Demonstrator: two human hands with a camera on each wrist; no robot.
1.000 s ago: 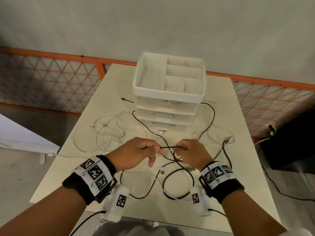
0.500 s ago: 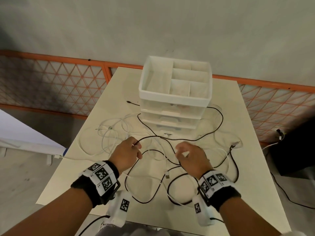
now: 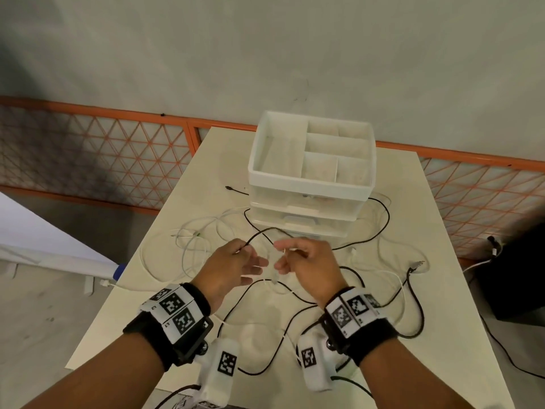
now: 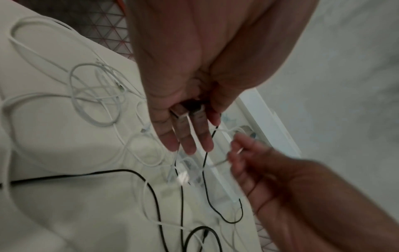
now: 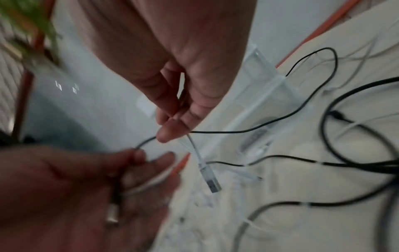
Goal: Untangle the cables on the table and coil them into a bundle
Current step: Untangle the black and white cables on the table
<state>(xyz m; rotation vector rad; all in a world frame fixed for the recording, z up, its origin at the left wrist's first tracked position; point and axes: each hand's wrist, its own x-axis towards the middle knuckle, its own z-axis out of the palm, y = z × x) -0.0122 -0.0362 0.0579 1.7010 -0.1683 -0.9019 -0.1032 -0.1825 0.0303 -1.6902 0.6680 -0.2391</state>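
Note:
Black and white cables lie tangled on the cream table (image 3: 206, 172). My left hand (image 3: 236, 261) pinches a black cable (image 3: 259, 231) between thumb and forefinger, its other fingers straight; in the right wrist view the cable's metal plug (image 5: 112, 214) lies in that palm. Close beside it, my right hand (image 3: 303, 258) pinches a white cable (image 5: 194, 150), whose USB plug (image 5: 210, 180) dangles below the fingers. Both hands hover above the tangle in front of the drawer unit. Loose white loops (image 3: 188, 246) lie to the left.
A white drawer organizer (image 3: 309, 184) with an open divided top stands at the table's back middle, and cables run round it. Black loops (image 3: 413, 305) reach the front and right edges. An orange mesh fence (image 3: 118, 160) runs behind, and a dark box (image 3: 519, 276) sits on the floor at right.
A second ago both hands held one black cable taut between them. The right hand let it go, took the white cable and lifted it. The left hand kept the black cable.

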